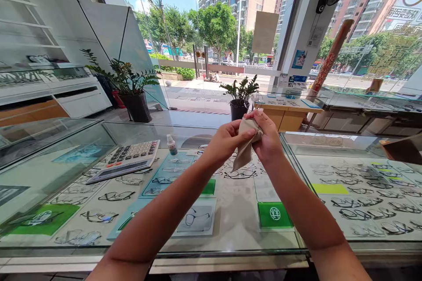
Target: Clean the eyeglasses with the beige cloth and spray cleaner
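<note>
Above the glass counter, both hands are closed on one beige cleaning cloth (243, 154). My left hand (227, 141) pinches its left side, thumb laid across the folds. From the right, my right hand (266, 137) grips the upper part with bent fingers. A loose corner of the cloth hangs down between the wrists. Something thin and shiny shows just above the fingertips, too small to make out; anything inside the folds is hidden. Below the hands, rows of eyeglasses (240, 174) lie in the display case.
On the glass counter (231, 252) stand a large calculator (132, 158) and a small white bottle (172, 145). A tray with glasses (194, 219) lies near the front, and a green card (274, 215) to its right. Potted plants (136, 106) stand beyond, before the glass doors.
</note>
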Motion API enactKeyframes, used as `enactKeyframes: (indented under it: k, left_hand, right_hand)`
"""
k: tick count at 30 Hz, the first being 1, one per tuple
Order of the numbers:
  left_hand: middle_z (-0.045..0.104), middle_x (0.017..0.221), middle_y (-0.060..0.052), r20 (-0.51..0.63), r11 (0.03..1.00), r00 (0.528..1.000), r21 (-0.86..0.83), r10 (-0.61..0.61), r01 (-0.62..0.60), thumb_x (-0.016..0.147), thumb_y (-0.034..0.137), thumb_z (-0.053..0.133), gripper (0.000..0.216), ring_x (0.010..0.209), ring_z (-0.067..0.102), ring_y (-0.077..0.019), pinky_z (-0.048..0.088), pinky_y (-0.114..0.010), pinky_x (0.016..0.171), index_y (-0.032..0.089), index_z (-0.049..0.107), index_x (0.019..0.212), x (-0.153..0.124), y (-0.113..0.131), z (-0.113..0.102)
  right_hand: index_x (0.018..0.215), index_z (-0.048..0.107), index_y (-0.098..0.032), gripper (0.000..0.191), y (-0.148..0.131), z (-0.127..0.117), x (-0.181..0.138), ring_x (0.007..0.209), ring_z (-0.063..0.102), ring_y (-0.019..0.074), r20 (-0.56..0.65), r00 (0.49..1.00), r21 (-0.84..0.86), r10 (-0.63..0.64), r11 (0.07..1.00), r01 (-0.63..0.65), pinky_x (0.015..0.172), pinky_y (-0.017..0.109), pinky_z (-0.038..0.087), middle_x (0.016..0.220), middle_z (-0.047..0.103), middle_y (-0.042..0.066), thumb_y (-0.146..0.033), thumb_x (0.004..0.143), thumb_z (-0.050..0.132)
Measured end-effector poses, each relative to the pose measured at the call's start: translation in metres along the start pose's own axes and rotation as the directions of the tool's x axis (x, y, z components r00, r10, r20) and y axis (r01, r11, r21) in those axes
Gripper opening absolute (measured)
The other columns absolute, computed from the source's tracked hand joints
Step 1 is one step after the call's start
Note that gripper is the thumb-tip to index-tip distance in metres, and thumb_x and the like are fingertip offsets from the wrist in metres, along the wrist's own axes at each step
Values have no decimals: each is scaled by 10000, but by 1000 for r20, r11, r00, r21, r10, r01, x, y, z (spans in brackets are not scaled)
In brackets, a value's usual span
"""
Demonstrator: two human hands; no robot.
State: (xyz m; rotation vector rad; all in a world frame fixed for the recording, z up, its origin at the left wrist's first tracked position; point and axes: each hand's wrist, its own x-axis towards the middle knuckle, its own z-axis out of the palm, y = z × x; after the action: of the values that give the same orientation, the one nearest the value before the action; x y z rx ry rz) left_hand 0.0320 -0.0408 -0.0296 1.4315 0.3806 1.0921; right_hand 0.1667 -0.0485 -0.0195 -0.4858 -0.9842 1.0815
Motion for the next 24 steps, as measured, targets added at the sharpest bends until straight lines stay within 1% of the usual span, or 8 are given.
enactKeyframes:
  k: [3, 8, 12, 16, 17, 19, 21, 24]
  left_hand:
    - [716, 870, -15, -45, 999, 998, 10, 47, -47, 825, 468, 918, 388, 751, 601, -119, 480, -249, 701, 175, 761, 1025, -2, 1, 7]
    - [676, 810, 1, -168, 993, 981, 76, 100, -88, 827, 526, 893, 422, 713, 555, -118, 446, -243, 653, 169, 741, 992, -4, 0, 16]
    - [644, 773, 12, -197, 988, 970, 87, 142, -127, 863, 576, 854, 435, 703, 540, -119, 439, -245, 657, 174, 736, 981, -3, -3, 18]
    - [592, 726, 25, -252, 979, 947, 89, 200, -183, 886, 639, 813, 476, 654, 471, -106, 387, -237, 605, 177, 701, 873, -1, -5, 17]
    - [573, 710, 27, -248, 977, 946, 100, 210, -190, 898, 650, 797, 492, 641, 448, -102, 368, -235, 592, 175, 682, 838, -1, -4, 15]
    - [554, 698, 24, -200, 975, 957, 126, 208, -186, 922, 665, 765, 523, 634, 429, -102, 356, -237, 589, 172, 650, 790, 1, -2, 10]
    - [579, 729, 8, -105, 978, 980, 134, 172, -157, 933, 666, 751, 521, 658, 458, -114, 386, -246, 618, 171, 653, 802, 1, 2, 4]
    - [618, 802, -13, 59, 989, 994, 109, 95, -101, 935, 622, 767, 452, 708, 515, -135, 433, -264, 672, 176, 692, 913, 1, 8, -5]
  right_hand:
    - [786, 736, -256, 329, 2, 2, -1, 764, 596, 149, -2, 1000, -30, -7, 1000, 7, 697, 298, 544, 871, 702, 9, -555, 812, 873]
    - [791, 733, -272, 324, 3, 7, -6, 781, 615, 165, -13, 1000, -75, -23, 997, 22, 714, 318, 539, 893, 734, 17, -571, 801, 855]
    - [789, 752, -283, 265, -1, 13, -12, 829, 649, 171, 3, 997, -72, -72, 995, 72, 776, 328, 559, 915, 767, 21, -532, 824, 835]
    - [801, 741, -292, 241, -3, 17, -15, 855, 695, 195, 26, 998, -52, -59, 997, 61, 817, 365, 587, 905, 789, 18, -515, 814, 831]
    - [809, 740, -292, 235, -3, 17, -15, 856, 701, 199, 28, 998, -42, -52, 998, 53, 823, 371, 593, 907, 792, 17, -507, 811, 833]
    - [815, 745, -285, 214, -3, 15, -14, 860, 704, 196, 20, 999, -18, -36, 999, 36, 830, 369, 599, 931, 799, 17, -475, 803, 843]
    - [808, 753, -271, 193, -5, 12, -12, 858, 692, 181, 4, 1000, 8, -18, 1000, 18, 820, 346, 595, 956, 796, 17, -437, 794, 850]
    - [805, 767, -252, 176, -7, 6, -8, 842, 671, 165, -5, 1000, 35, 3, 999, -2, 784, 312, 579, 946, 776, 18, -410, 796, 845]
